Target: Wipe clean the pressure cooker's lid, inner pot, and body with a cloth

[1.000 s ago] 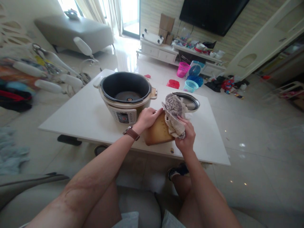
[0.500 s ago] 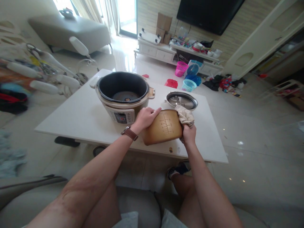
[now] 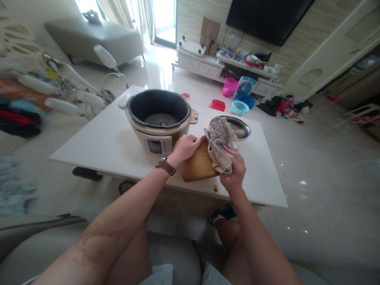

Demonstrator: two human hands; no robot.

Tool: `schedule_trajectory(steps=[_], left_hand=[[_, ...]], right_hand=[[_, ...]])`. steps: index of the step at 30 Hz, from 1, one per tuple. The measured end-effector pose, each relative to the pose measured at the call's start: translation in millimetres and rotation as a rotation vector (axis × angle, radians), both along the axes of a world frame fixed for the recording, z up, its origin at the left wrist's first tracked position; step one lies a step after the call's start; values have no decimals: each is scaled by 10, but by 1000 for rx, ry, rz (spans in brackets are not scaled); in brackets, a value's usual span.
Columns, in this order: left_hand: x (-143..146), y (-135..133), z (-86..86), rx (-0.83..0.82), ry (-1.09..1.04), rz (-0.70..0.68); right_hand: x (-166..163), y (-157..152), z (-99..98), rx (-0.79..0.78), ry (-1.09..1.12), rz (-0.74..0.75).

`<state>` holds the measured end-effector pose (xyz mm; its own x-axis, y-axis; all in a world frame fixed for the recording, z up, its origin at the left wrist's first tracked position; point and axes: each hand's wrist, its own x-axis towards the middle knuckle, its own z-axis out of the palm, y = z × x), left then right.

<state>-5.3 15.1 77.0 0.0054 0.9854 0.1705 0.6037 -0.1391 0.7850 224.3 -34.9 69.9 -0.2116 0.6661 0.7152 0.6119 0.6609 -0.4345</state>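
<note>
A tan inner pot point(image 3: 197, 166) leans tilted on the front of the white table point(image 3: 107, 146). My left hand point(image 3: 185, 147), a brown watch on its wrist, grips the pot's rim. My right hand point(image 3: 234, 171) is closed on a patterned beige cloth point(image 3: 219, 144) and presses it against the pot's right side. Just behind stands the open cooker body point(image 3: 158, 118), its dark cavity bare. A round metal lid point(image 3: 239, 127) lies on the table behind the cloth.
Small coloured baskets point(image 3: 234, 97) and clutter lie on the glossy floor beyond the table. A low white TV cabinet point(image 3: 204, 65) and a grey sofa point(image 3: 95, 37) stand at the back. A white-handled rack point(image 3: 68, 95) is at the left. My knees are below the table edge.
Half a second ago the cloth was bunched at the pot's far right rim; my right hand has swept it back over the pot's side. My left hand keeps its grip.
</note>
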Motion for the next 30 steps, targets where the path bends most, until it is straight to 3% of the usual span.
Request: schedule_trajectory(steps=[3,11,25,30], left_hand=[[-4,7,-9,2,2,13],[2,-47,33,41,-70,-39],[-24,8,-61,31,-153,-79],[-39,9,-21,36,-101,-42]], right_hand=[[-20,-30,35,42,-72,10],[30,41,-54,6,68,-8],[87,244,-160,-226,476,-168],[128,404,-337,-396,691,-236]])
